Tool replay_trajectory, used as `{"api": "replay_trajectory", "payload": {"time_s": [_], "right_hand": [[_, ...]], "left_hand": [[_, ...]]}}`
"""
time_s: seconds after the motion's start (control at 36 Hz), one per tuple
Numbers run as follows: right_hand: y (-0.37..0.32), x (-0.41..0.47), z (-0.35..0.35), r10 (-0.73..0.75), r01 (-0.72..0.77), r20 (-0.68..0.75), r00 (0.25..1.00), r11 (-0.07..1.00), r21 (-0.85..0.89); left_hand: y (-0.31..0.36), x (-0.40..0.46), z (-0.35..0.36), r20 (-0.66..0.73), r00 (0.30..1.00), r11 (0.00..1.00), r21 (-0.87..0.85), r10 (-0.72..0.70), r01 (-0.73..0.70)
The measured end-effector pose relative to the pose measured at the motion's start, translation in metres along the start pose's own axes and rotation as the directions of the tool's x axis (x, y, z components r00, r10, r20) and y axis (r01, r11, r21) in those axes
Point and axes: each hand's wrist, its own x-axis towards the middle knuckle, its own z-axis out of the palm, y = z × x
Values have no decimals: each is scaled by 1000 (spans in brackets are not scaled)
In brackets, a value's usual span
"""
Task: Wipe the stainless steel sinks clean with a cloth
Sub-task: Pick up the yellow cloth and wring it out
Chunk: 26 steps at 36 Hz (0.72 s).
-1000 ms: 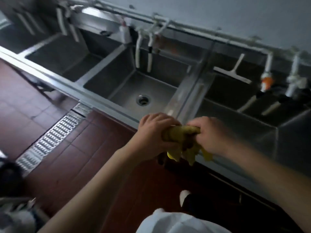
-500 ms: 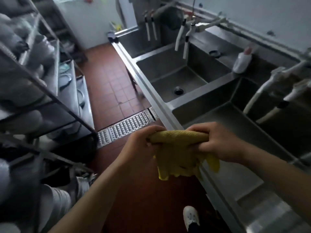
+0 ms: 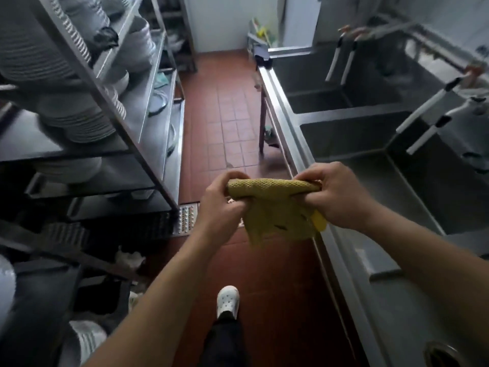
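Left hand point(image 3: 221, 207) and right hand point(image 3: 334, 197) are each gripping an end of the yellow cloth point(image 3: 275, 207), holding it over the floor beside the sinks point(image 3: 352, 133). Risk: it's dripping onto tile.

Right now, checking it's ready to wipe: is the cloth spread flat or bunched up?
Bunched: the yellow cloth is rolled along its top between the left hand and right hand, the rest hanging crumpled.
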Motion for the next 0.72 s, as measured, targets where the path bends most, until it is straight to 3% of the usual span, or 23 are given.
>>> {"api": "replay_trajectory", "payload": {"time_s": [0.08, 0.17, 0.31, 0.44, 0.58, 0.72], "right_hand": [[-11, 58, 4, 12, -14, -32, 999, 997, -78], [-14, 115, 2, 48, -54, -57, 997, 994, -100], [1, 203, -14, 129, -139, -95, 987, 986, -97], [36, 292, -38, 190, -196, -136, 972, 980, -36], [89, 393, -53, 195, -201, -148, 970, 979, -27], [127, 492, -69, 234, -234, -148, 961, 972, 13]], "left_hand": [[-19, 49, -6, -88, 982, 973, -176, -170, 152], [-32, 104, -12, -4, 948, 903, -306, -319, 302], [-36, 206, -24, 179, 937, 871, -350, -299, 345], [-38, 320, -25, 383, 883, 827, -376, -271, 417], [-48, 437, -3, 396, 848, 803, -338, -351, 491], [-55, 540, 12, 330, 797, 718, -352, -505, 601]]}}
